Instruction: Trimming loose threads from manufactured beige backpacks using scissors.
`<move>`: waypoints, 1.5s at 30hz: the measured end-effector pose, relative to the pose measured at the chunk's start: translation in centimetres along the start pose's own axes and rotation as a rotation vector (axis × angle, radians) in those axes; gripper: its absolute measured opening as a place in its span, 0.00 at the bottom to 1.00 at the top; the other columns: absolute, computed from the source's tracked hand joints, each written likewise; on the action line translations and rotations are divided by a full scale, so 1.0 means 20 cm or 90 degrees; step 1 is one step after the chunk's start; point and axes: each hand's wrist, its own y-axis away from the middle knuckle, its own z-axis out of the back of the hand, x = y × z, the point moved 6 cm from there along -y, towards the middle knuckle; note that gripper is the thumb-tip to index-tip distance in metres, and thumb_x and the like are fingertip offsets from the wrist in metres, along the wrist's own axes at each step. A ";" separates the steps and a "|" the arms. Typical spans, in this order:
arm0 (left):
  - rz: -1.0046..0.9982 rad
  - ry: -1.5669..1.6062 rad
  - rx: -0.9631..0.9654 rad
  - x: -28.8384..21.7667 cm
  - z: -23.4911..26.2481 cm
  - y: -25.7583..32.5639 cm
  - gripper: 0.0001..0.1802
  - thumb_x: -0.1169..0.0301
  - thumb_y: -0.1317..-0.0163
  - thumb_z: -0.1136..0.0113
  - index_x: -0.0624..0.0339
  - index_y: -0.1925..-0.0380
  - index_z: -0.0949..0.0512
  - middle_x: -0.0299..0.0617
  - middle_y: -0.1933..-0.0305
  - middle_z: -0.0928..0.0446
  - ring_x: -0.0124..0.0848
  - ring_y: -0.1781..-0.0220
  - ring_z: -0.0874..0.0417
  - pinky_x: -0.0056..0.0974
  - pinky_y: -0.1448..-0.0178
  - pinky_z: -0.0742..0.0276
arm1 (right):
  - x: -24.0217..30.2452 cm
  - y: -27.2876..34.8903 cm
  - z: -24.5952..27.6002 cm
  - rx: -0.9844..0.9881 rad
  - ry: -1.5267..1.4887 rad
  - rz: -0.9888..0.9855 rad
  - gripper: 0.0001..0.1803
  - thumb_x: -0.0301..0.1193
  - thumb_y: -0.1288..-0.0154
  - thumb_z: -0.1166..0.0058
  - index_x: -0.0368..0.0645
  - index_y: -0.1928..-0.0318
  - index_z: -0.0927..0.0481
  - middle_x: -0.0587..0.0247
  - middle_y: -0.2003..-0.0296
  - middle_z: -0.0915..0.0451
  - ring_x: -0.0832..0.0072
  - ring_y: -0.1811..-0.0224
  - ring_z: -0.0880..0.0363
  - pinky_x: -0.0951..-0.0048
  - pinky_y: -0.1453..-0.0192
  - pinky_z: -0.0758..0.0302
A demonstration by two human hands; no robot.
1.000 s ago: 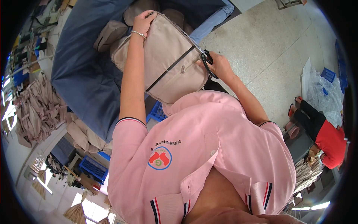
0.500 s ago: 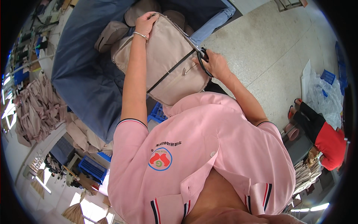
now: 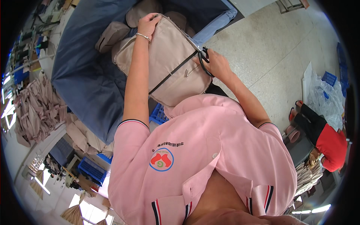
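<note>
I hold a beige fabric bag [image 3: 168, 63] with a black zip line across it, above a large blue cloth-lined bin [image 3: 82, 78]. My left hand [image 3: 148, 23], a thin bangle on its wrist, grips the bag's far top edge. My right hand [image 3: 215, 63] is closed on the black strap at the bag's near right corner. More beige bags [image 3: 112, 34] lie inside the bin under and behind the one I hold. My pink shirt fills the lower middle of the view.
A person in red and black [image 3: 324, 137] sits on the floor at the right, beside clear plastic bags [image 3: 326, 97]. Piles of beige fabric pieces [image 3: 33, 108] lie at the left. Blue crates [image 3: 90, 169] stand lower left and under the bag.
The bag and both hands have shifted slightly up and away, further over the blue bin. Both grips are unchanged.
</note>
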 end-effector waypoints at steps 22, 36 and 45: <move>-0.066 -0.127 -0.002 -0.03 -0.05 0.01 0.12 0.66 0.44 0.32 0.61 0.62 0.15 0.34 0.69 0.17 0.23 0.68 0.22 0.30 0.59 0.26 | 0.07 -0.15 0.00 -0.057 0.000 0.024 0.41 0.67 0.43 0.47 0.33 0.63 0.27 0.41 0.71 0.18 0.45 0.68 0.18 0.52 0.63 0.23; -0.099 -0.239 -0.012 -0.08 -0.13 0.04 0.13 0.63 0.45 0.33 0.56 0.61 0.15 0.37 0.68 0.15 0.27 0.67 0.19 0.32 0.58 0.24 | 0.13 -0.23 0.05 -0.067 0.065 0.016 0.36 0.64 0.41 0.45 0.37 0.72 0.28 0.42 0.74 0.20 0.44 0.67 0.20 0.51 0.64 0.26; -0.283 -0.285 -0.143 -0.28 -0.02 0.23 0.14 0.67 0.45 0.34 0.57 0.59 0.16 0.41 0.59 0.16 0.34 0.55 0.17 0.37 0.47 0.24 | 0.11 -0.24 -0.02 -0.066 -0.056 -0.012 0.38 0.64 0.44 0.43 0.33 0.74 0.23 0.40 0.76 0.20 0.44 0.70 0.19 0.51 0.65 0.25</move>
